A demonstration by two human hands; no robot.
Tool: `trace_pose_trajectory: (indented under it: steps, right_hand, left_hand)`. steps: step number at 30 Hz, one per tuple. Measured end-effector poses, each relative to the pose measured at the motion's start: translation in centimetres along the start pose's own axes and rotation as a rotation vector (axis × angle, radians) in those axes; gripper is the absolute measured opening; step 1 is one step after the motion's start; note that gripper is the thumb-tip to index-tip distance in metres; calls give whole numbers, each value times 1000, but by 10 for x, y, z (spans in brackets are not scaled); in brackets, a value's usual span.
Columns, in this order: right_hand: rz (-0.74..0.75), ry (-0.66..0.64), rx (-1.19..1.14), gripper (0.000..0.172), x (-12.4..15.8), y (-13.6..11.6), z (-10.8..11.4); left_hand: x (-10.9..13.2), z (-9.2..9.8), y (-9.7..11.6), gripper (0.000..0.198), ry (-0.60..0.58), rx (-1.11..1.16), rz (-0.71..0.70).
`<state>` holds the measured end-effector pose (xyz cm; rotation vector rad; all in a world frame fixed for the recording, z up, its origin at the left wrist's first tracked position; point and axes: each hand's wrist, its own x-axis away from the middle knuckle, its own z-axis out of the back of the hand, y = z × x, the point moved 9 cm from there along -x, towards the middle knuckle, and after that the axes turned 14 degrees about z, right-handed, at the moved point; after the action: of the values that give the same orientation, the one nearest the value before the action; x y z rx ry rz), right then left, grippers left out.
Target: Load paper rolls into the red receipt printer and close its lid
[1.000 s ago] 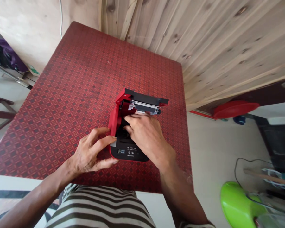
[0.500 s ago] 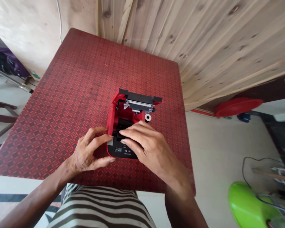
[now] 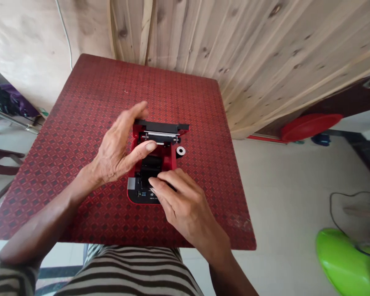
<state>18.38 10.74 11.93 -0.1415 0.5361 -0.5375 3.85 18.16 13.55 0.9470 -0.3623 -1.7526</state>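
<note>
A red and black desktop printer (image 3: 131, 196) stands on the table with its lid (image 3: 163, 127) raised. Inside it, a glossy black strip (image 3: 150, 166) runs from the middle toward the front panel. Thumb and fingertips of my right hand (image 3: 185, 197) are pinched together at the front end of this strip, partly hiding the panel. My left hand (image 3: 115, 148) is beside the lid's left end, its fingers stretched up past the lid and its thumb over the opening. Whether it touches the lid I cannot tell. A small roll (image 3: 180, 151) with a white end sits right of the printer.
The table (image 3: 203, 205) has a red patterned cover and meets a plank wall (image 3: 185, 33) at the back. On the right are a bright green plastic object (image 3: 342, 259) and a red round object (image 3: 311, 127). Dark wooden furniture (image 3: 3, 168) stands at the left.
My left hand has left the printer's front left corner and moved up to the lid, fingers spread. The right hand stays at the front, where more of the black strip now shows.
</note>
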Motion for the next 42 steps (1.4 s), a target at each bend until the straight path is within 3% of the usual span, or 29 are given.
trace_pose_trajectory:
  steps: [3, 8, 16, 31, 36, 42]
  right_hand:
    - [36, 65, 122, 19, 4, -8, 5]
    - [96, 147, 244, 14, 7, -19, 7]
    - [51, 217, 199, 17, 13, -18, 10]
    - [-2, 202, 130, 20, 18, -9, 6]
    - [-53, 296, 145, 30, 26, -6, 19]
    - [-224, 438, 176, 48, 64, 8, 28]
  left_hand:
    - [2, -5, 1, 62, -51, 37, 31]
    - [37, -6, 14, 62, -97, -33, -59]
    - [82, -21, 15, 67, -122, -107, -217]
    - [91, -28, 10, 74, -67, -144, -235]
    - [98, -31, 5, 74, -110, -117, -170]
    - [118, -9, 7, 59, 91, -185, -126]
